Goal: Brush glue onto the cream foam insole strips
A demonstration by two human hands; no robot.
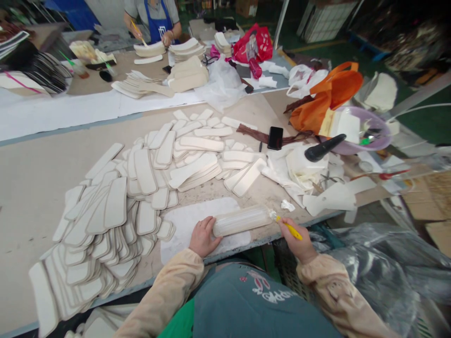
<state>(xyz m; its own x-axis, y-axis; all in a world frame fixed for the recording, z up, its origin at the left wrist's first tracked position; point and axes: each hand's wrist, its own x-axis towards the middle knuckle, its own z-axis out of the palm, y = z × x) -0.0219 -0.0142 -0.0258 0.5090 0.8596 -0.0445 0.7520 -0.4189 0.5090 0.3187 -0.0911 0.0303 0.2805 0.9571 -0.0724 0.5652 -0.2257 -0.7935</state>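
Note:
In front of me a long, pale strip with rounded ends (243,220) lies on a white sheet (190,213) near the table's front edge. My left hand (204,236) holds its left end, thumb along the near edge and fingers at the far side. My right hand (296,237) is closed round a yellow-handled brush (293,231). Its whitish head touches or hovers just over the strip's right end; I cannot tell which. A crumpled white scrap (288,205) lies just beyond the brush.
Heaped pale pieces (116,202) cover the table's left and middle. Beyond my right hand stand a white container with a black spout (306,162), a phone (275,138), an orange bag (326,96) and a purple basin (382,136). Across the table a person in a blue apron (158,23) holds a brush.

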